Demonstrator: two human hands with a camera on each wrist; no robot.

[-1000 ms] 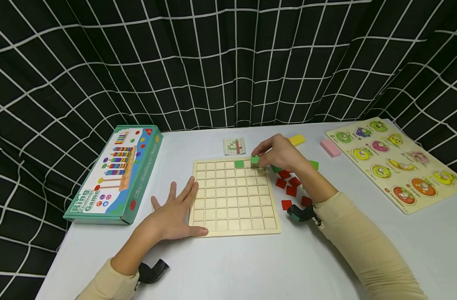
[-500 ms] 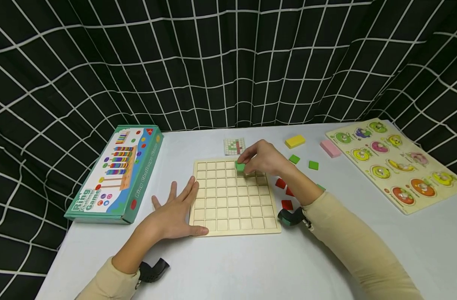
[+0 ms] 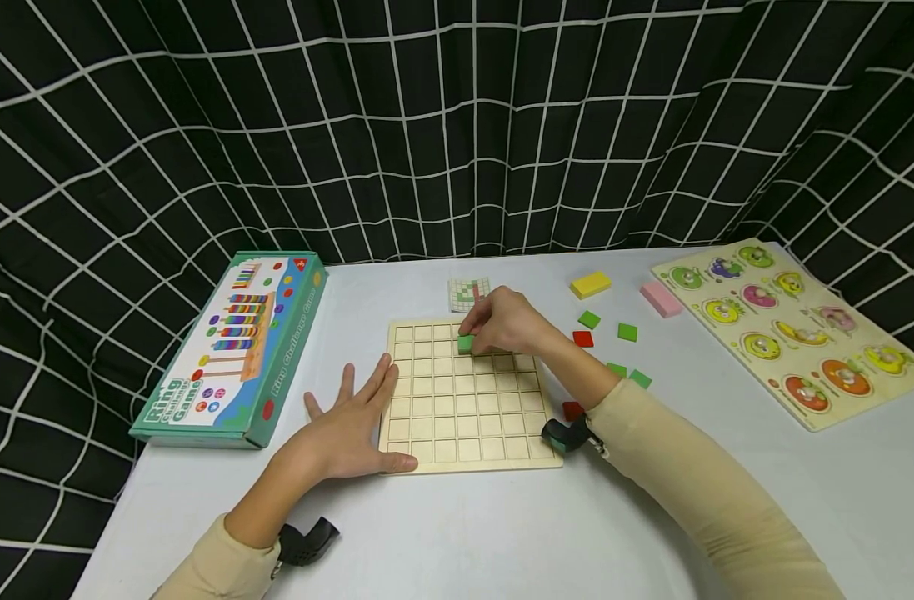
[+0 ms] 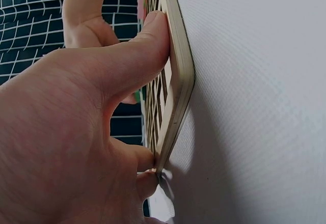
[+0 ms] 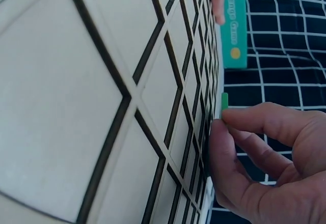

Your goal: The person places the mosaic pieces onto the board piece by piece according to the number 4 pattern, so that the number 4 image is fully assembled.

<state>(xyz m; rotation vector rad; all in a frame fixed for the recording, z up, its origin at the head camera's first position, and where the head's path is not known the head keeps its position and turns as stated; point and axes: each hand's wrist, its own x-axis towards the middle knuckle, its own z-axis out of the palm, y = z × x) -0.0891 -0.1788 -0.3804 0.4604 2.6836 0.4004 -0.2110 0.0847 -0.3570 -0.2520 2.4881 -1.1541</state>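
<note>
My right hand (image 3: 507, 323) pinches a green square tile (image 3: 466, 344) between thumb and fingers over the upper rows of a wooden grid board (image 3: 457, 408). In the right wrist view the tile (image 5: 224, 102) sticks out past the fingertips, close to the board's surface. Whether it touches the board I cannot tell. My left hand (image 3: 344, 433) lies spread at the board's left edge, its thumb on the near left corner. The left wrist view shows that thumb (image 4: 147, 43) pressing on the board's rim (image 4: 178, 76). Part of the board's top row is hidden by the right hand.
Loose green tiles (image 3: 627, 332) and red tiles (image 3: 582, 338) lie right of the board. A small pattern card (image 3: 467, 292) sits behind it. Yellow (image 3: 590, 284) and pink blocks (image 3: 661, 297), a fruit puzzle board (image 3: 794, 325) and a ring game box (image 3: 235, 342) surround it.
My right hand has moved left across the board's top and slightly nearer, carrying the green tile. More loose tiles have come into sight beside the forearm. The left hand stays put.
</note>
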